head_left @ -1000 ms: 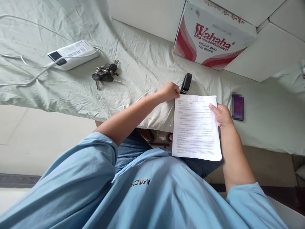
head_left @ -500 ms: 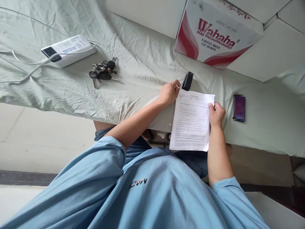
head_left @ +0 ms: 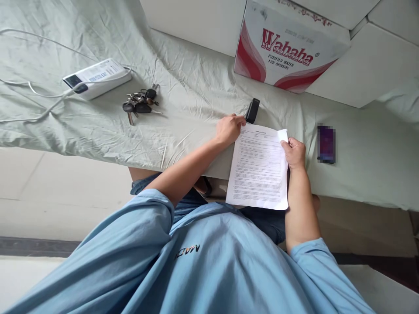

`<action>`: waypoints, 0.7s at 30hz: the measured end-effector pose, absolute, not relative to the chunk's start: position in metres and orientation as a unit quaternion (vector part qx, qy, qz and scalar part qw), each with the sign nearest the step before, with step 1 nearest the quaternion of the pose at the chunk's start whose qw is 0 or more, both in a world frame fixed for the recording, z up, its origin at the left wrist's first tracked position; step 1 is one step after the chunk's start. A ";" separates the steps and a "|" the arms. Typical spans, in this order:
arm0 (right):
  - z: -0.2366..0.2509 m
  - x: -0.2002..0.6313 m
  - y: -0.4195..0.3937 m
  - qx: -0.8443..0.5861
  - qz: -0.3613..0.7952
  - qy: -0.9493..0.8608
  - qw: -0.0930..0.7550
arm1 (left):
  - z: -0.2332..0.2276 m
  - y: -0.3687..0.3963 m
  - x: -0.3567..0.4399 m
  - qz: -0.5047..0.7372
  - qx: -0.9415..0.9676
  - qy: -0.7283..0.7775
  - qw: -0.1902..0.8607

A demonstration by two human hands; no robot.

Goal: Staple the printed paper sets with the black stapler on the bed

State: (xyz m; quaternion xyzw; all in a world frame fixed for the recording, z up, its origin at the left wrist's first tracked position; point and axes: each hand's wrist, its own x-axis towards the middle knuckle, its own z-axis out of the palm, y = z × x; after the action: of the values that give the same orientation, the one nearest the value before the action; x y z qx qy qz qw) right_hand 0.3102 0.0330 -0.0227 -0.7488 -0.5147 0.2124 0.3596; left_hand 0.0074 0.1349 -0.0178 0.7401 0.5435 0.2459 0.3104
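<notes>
A stack of printed paper sheets (head_left: 255, 172) slants over the table's front edge, its lower part above my lap. My left hand (head_left: 228, 128) is closed at the sheets' top left corner, thumb and fingertips pressed together there. My right hand (head_left: 295, 152) grips the upper right edge, thumb on top and the other fingers underneath; the top right corner bends up slightly. Just beyond my left fingertips lies a small black block-like object (head_left: 252, 110), close to the sheets' top edge. Its kind I cannot make out.
A white power bank (head_left: 98, 78) with a white cable and a bunch of keys (head_left: 142, 102) lie on the left of the cloth-covered table (head_left: 193, 104). A Wahaha water carton (head_left: 288, 52) stands at the back. To the right is a phone with a blurred screen (head_left: 326, 144).
The sheets have turned slightly and shifted left in view, with both hands on them. My left fingers have moved down a little at the corner. The camera view has shifted a bit.
</notes>
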 end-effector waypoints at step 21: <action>-0.030 0.317 0.036 -0.748 0.229 -0.480 0.397 | -0.026 0.138 0.004 0.288 0.710 0.547 0.337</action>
State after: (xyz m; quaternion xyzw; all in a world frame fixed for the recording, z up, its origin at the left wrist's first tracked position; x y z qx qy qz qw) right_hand 0.3174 0.0357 -0.0297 -0.7483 -0.4799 0.2287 0.3968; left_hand 0.0040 0.1384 -0.0257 0.7104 0.5465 0.2877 0.3375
